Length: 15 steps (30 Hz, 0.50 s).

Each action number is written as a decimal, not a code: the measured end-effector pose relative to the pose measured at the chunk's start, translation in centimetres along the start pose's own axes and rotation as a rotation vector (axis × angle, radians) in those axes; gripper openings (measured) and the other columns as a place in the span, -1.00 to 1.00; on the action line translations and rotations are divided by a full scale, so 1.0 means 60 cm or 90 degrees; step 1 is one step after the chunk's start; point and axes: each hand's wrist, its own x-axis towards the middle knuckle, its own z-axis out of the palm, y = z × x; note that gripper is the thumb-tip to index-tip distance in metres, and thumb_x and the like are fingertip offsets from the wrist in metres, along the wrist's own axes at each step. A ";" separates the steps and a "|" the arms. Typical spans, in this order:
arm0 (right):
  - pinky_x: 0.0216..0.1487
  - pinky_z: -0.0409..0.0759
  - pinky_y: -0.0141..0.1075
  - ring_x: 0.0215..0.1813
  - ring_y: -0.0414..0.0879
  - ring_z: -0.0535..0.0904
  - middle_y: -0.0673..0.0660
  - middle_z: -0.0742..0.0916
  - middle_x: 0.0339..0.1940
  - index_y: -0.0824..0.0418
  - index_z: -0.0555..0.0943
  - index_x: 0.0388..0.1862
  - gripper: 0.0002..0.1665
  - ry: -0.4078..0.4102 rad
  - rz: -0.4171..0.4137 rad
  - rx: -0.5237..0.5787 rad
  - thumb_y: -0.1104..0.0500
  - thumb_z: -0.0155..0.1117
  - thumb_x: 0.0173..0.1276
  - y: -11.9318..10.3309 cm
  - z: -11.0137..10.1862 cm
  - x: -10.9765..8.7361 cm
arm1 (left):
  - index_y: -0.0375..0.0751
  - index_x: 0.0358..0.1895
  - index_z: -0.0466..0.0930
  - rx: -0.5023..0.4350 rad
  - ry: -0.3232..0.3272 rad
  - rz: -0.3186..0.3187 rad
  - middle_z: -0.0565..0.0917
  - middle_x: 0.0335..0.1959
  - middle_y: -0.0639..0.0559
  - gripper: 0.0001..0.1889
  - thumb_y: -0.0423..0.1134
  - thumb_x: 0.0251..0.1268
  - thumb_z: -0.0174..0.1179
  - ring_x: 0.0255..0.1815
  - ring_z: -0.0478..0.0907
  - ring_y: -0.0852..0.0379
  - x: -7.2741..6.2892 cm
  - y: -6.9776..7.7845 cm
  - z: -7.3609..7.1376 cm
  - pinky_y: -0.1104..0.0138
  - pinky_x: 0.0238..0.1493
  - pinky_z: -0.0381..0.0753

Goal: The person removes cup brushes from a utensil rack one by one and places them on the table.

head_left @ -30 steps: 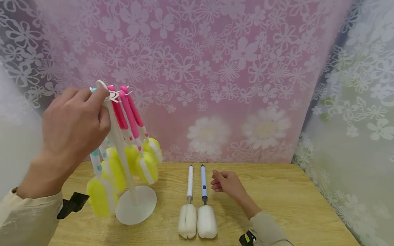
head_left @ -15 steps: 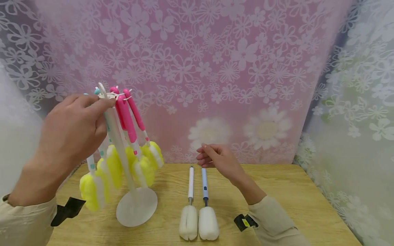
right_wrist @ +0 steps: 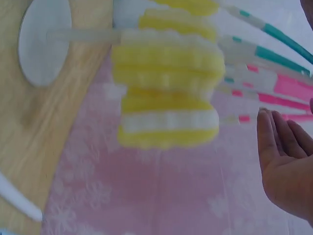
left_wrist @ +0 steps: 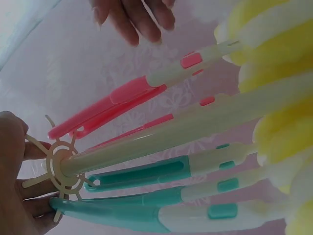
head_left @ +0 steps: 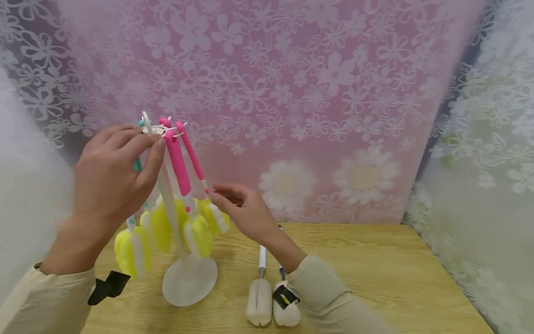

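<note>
A white brush stand [head_left: 168, 195] with a round base stands at the left, its spoked ring [left_wrist: 66, 169] at the top. Pink-handled sponge brushes [head_left: 178, 162] and teal-handled sponge brushes [left_wrist: 171, 171] hang from the spokes, yellow-and-white heads [head_left: 199, 234] down. My left hand [head_left: 121, 167] grips the stand at the ring, fingers behind the spokes in the left wrist view. My right hand [head_left: 246, 208] is beside the outermost pink-handled brush, its fairly straight fingers [right_wrist: 266, 132] right at the handle in the right wrist view. In the left wrist view these fingers hang apart from the handles.
Two more brushes, a white-handled one [head_left: 259, 301] and a blue-handled one [head_left: 288, 317], lie side by side on the wooden table [head_left: 359, 278], partly under my right forearm. A pink floral curtain [head_left: 292, 102] hangs behind the table.
My right hand has moved up and left from above the lying brushes to the hanging pink-handled brushes. My left hand stays at the stand's top; the hanging brushes have shifted round slightly.
</note>
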 end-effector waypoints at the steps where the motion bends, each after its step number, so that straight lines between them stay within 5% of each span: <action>1: 0.02 0.55 -0.34 0.00 -0.17 0.61 0.01 0.68 0.01 0.18 0.55 0.18 -0.57 0.009 -0.004 0.008 0.07 0.20 0.38 0.003 0.013 0.004 | -0.29 -0.23 0.72 0.000 0.013 -0.003 0.70 -0.26 -0.21 -0.63 -0.05 0.34 0.05 0.00 0.53 -0.19 0.000 0.000 0.003 -0.02 0.11 0.44; 6: 0.05 0.54 -0.36 0.05 -0.19 0.59 0.02 0.67 0.05 0.23 0.56 0.18 -0.52 0.056 -0.014 0.053 0.11 0.30 0.30 0.020 0.063 0.017 | -0.32 -0.27 0.71 -0.002 0.054 -0.012 0.70 -0.26 -0.21 -0.61 -0.07 0.32 0.00 0.00 0.53 -0.21 0.000 0.000 0.014 -0.02 0.11 0.43; 15: 0.01 0.56 -0.35 -0.08 -0.25 0.60 -0.10 0.69 -0.10 0.20 0.60 0.11 -0.53 0.123 -0.049 0.038 0.10 0.39 0.22 0.030 0.104 0.035 | -0.36 -0.28 0.70 0.005 0.057 -0.021 0.69 -0.25 -0.24 -0.59 -0.09 0.31 -0.03 0.01 0.53 -0.23 -0.002 -0.002 0.015 -0.01 0.16 0.41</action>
